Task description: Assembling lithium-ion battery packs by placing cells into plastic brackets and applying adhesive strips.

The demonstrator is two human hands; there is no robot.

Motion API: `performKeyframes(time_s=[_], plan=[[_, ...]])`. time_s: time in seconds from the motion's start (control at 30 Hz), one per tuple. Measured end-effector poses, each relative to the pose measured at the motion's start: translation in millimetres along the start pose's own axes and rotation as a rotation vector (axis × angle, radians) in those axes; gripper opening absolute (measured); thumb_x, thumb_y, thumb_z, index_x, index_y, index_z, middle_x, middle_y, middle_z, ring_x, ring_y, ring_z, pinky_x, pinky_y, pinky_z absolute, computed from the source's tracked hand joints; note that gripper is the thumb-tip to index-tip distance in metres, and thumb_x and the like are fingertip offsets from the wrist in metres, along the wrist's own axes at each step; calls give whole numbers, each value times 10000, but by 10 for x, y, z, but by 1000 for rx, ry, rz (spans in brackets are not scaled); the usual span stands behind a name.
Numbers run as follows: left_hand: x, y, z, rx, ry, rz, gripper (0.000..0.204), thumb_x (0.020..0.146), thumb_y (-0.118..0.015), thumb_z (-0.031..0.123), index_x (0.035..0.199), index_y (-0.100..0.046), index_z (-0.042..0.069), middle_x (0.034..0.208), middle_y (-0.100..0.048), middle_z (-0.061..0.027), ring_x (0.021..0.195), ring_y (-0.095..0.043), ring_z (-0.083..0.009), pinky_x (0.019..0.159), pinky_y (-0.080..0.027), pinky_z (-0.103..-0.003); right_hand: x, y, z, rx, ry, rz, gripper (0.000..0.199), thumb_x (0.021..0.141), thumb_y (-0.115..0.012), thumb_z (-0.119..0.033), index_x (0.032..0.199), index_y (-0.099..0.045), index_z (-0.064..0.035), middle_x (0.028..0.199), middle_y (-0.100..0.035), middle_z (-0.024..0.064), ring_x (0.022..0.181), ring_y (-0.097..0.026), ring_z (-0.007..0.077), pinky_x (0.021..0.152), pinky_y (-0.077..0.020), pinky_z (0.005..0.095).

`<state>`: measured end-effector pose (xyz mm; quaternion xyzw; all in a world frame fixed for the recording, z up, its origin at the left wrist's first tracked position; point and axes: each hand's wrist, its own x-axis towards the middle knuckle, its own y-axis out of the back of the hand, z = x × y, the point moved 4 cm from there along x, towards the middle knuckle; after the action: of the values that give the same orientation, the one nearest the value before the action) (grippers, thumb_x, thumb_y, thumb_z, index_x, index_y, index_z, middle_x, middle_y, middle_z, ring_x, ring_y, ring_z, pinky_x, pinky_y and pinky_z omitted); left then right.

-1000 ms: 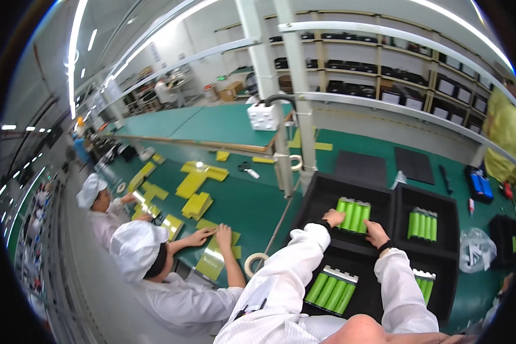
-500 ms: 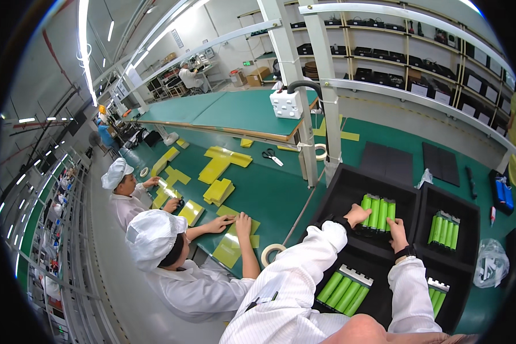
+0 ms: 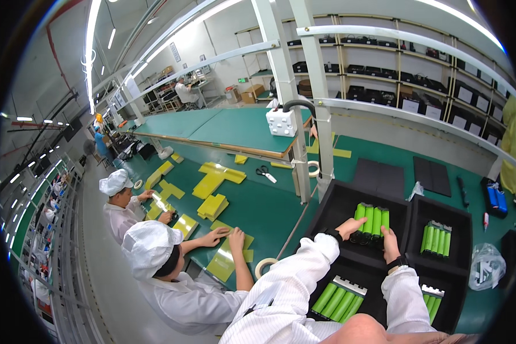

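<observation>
Both my hands grip a battery pack of several bright green cylindrical cells (image 3: 373,220) side by side, over the far left compartment of a black foam-like tray (image 3: 354,192). My left hand (image 3: 350,227) closes on the pack's left side, and my right hand (image 3: 390,245) on its right. Dark round ends show along the pack's near edge. A similar green pack (image 3: 436,238) lies in the far right compartment. Another green pack (image 3: 339,299) with a pale strip along its top rests in the near left one. A further pack (image 3: 432,302) is partly covered by my right sleeve.
Right of the tray lie a clear plastic bag (image 3: 487,267) and a blue battery pack (image 3: 496,198). Black sheets (image 3: 382,179) lie beyond it. A metal post (image 3: 324,132) rises at the table's far side. On the left, co-workers handle yellow sheets (image 3: 226,261) near a tape roll (image 3: 266,267).
The whole view has shifted, so the tray and table sit lower in the picture. Both hands keep hold of the green pack, whose dark near ends now show more plainly.
</observation>
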<state>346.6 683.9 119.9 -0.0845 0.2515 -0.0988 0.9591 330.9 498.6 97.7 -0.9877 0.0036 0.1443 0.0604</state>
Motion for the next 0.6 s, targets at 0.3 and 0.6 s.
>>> performKeyframes(time_s=[0.3,0.6], plan=[[-526,-193,322,-180,-304,-177,572,931,-583,379,1340,-431,9,1267,-560,-90,1150,-548,-161,943,-450,-299,-850,-125,-1004,73,400,-54,616,889,-643,-150,1398,-340,21,1284,-517,129,1171,-503,197,999,-377,301],[-2028,-790,771,-174,-443,-283,600,927,-603,345,1340,-351,-10,1244,-513,-124,1153,-513,-179,962,-430,-307,-2383,-85,-1567,164,400,-105,564,913,-559,-78,1414,-317,14,1334,-483,103,1218,-468,188,1043,-334,305]])
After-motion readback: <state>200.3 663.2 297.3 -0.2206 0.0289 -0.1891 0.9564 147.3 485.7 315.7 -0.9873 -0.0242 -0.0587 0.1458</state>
